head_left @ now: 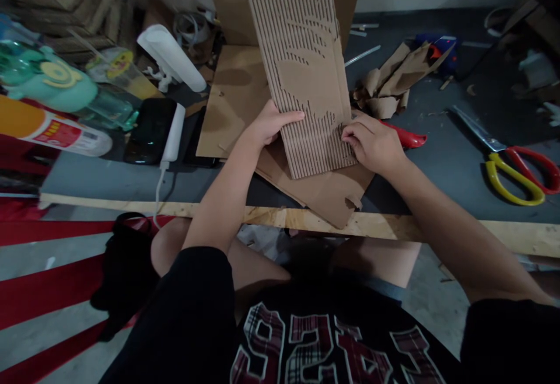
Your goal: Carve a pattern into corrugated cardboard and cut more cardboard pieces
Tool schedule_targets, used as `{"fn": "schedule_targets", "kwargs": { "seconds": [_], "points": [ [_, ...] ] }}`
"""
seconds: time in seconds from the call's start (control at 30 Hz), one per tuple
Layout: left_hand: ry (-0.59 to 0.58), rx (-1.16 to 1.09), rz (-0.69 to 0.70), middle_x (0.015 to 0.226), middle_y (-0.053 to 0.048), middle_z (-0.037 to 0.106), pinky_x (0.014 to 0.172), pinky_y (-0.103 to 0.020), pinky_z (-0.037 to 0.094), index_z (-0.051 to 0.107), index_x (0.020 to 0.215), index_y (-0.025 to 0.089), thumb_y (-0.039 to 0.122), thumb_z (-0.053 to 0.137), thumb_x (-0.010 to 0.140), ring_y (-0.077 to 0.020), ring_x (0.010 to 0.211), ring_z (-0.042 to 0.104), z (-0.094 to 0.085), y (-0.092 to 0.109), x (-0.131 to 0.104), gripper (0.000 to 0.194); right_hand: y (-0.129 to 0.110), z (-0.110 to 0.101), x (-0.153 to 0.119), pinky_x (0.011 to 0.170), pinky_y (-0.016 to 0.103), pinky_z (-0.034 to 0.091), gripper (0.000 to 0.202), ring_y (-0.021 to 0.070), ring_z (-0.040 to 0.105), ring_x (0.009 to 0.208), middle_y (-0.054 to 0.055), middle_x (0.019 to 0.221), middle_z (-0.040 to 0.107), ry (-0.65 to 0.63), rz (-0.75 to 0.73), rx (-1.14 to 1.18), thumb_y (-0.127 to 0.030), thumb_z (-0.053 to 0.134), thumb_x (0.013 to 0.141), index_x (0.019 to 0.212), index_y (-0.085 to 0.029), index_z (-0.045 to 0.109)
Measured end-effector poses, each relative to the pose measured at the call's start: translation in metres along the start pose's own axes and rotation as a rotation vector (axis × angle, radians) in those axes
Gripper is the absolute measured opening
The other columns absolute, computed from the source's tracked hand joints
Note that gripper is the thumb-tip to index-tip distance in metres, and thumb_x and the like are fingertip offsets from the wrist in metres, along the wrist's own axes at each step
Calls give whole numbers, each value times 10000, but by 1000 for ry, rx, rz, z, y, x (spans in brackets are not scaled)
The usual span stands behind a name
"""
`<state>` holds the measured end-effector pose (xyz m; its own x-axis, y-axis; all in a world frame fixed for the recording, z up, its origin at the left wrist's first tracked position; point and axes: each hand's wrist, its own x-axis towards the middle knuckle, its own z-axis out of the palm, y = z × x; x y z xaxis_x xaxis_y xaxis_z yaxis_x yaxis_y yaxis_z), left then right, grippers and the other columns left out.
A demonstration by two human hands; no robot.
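Black shirt (306, 290) with plaid, white-edged lettering fills the bottom of the view; beyond it both bare hands work over a dark table (450, 188) with a pale wooden front edge. The left hand (272, 124) grips the ribbed cardboard (301, 80) by its left edge, thumb laid over the front face, fingers mostly hidden behind; the right hand (377, 143) is at the lower right edge, thumb and fingertips pressed together against it; whether they pinch a ridge or a loose bit, I cannot tell.

That ribbed piece is held tilted above the table, between the hands; a smooth, jagged-edged patch and curved strips stand out among its ridges. Beneath and left of it lie flat cardboard sheets (234, 77); a larger cardboard panel (227, 4) is behind.

Just beside the right hand is a red object (410, 138), partly hidden; past it, torn cardboard scraps (394, 80); farther right, scissors (499, 150) with one red and one yellow handle.

Left of the sheets, a glossy black case (149, 130) sits beside a white corded device (174, 134); outward from these, an orange-and-white bottle (52, 130), a green bottle (72, 87) and a cup (131, 76) of yellow drink.
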<state>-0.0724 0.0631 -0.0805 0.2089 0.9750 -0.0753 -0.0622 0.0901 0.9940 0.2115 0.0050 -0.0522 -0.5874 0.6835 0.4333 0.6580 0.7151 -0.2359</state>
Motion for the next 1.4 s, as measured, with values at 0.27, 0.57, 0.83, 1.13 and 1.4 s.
{"fn": "schedule_targets", "kwargs": {
  "seconds": [0.27, 0.57, 0.83, 1.13, 1.4],
  "points": [
    [-34, 160, -4, 1480, -125, 598, 1207, -597, 433, 536, 1347, 211, 378, 827, 678, -388, 1481, 462, 7, 16, -13, 748, 4, 3, -1, 829, 407, 540, 227, 238, 669, 922, 84, 955, 695, 239, -64, 167, -333, 437, 1043, 935, -244, 615],
    [57, 176, -12, 1387, -18, 676, 1175, -601, 485, 607, 1276, 246, 312, 832, 633, -380, 1415, 529, -14, 29, -18, 684, 30, -15, -9, 943, 531, 483, 394, 350, 629, 1085, 198, 1191, 699, 102, 383, -158, -505, 456, 1033, 1134, -194, 676],
    [40, 242, -91, 1251, -20, 724, 1131, -561, 522, 636, 1203, 213, 142, 719, 700, -322, 1318, 633, -35, 40, -21, 515, 10, -21, 1, 952, 500, 515, 384, 414, 631, 1169, 306, 1286, 637, -95, 577, -323, -282, 603, 963, 1268, -54, 651],
    [144, 329, -11, 1278, 48, 719, 1145, -558, 531, 585, 1266, 319, 304, 794, 716, -290, 1355, 590, -32, 37, -16, 589, 1, -16, -7, 783, 372, 538, 414, 292, 698, 1071, 145, 1162, 734, -8, 165, -104, -551, 493, 1012, 1176, -208, 659],
    [116, 341, 26, 1357, 8, 687, 1130, -553, 547, 553, 1298, 290, 321, 746, 741, -305, 1351, 603, -44, 21, -7, 590, 1, -19, -7, 750, 374, 554, 463, 278, 688, 1025, 154, 1210, 699, -28, 112, -81, -534, 399, 1055, 1240, -178, 631]
  ]
}}
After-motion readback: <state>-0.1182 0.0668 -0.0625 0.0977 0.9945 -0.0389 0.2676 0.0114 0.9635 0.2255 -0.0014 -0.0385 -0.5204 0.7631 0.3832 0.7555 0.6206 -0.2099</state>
